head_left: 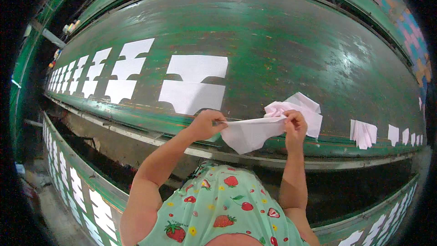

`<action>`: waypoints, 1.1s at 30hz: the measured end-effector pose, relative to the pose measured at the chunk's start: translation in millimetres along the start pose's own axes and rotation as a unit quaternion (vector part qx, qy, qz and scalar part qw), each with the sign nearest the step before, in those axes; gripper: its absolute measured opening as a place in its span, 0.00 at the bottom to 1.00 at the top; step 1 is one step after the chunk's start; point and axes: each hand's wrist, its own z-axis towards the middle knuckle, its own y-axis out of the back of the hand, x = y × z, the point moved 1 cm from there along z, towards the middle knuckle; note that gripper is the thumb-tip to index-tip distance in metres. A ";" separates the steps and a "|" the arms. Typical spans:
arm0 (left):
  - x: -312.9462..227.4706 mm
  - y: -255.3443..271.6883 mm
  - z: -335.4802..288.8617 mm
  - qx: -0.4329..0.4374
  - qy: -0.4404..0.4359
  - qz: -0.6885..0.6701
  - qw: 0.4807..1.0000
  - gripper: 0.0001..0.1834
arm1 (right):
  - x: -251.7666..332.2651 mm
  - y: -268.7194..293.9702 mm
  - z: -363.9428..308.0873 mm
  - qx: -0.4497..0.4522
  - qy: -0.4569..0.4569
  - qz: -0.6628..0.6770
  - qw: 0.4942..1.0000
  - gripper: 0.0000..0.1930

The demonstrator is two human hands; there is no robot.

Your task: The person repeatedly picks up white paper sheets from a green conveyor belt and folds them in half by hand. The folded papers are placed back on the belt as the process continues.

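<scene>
A cut piece of pale pinkish-white fabric hangs stretched between my hands over the near edge of the long green table. My left hand pinches its upper left corner, and my right hand pinches the upper right corner. Just behind the right hand lies a crumpled pile of pink fabric pieces on the table. Left of the held piece, two white fabric pieces lie flat, the nearer panel touching the farther panel along its edge.
Rows of flat white cut pieces run away along the table to the left. Toward the right sits a bunched fabric pile, with several smaller pieces beyond. Behind me, another table bears more white pieces. A metal rail borders the near edge.
</scene>
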 end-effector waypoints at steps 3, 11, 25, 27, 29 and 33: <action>12.1 24.9 -22.3 -0.078 0.117 -0.086 0.986 0.06 | -7.1 7.5 12.8 -0.040 -0.052 0.017 0.998 0.05; 77.5 107.2 -21.7 -0.270 0.182 -0.274 0.905 0.04 | -47.7 -69.5 34.3 0.030 -0.105 -0.023 0.994 0.05; 233.9 245.6 134.8 -0.399 0.153 -0.023 0.904 0.10 | -136.4 -233.9 193.7 0.078 -0.025 -0.283 0.956 0.20; 247.9 256.2 165.9 -0.401 0.139 0.020 0.905 0.11 | -150.5 -246.9 220.0 0.076 -0.017 -0.309 0.948 0.22; 264.2 265.2 193.3 -0.400 0.131 0.058 0.905 0.13 | -162.2 -253.2 245.9 0.090 0.011 -0.347 0.934 0.25; 296.8 274.7 234.7 -0.406 0.108 0.100 0.902 0.14 | -184.1 -259.1 284.0 0.098 0.016 -0.356 0.929 0.28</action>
